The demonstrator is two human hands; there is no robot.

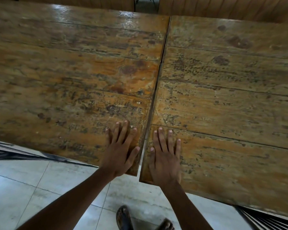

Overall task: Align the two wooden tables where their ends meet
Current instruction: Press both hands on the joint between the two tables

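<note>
Two worn wooden plank tables stand end to end. The left table [65,77] and the right table [231,90] meet along a narrow dark gap that runs from the top centre down to the near edge. The gap is slightly wider near me. The right table's near corner sticks out a little closer to me than the left table's corner. My left hand [121,153] lies flat, fingers spread, on the left table's near corner. My right hand [165,156] lies flat on the right table's near corner. Neither hand holds anything.
Pale floor tiles [32,188] lie below the near edges. My sandalled feet [123,218] show at the bottom. Black metal frames [10,153] sit under the tables at left and lower right. Wooden benches [73,2] stand along the far side.
</note>
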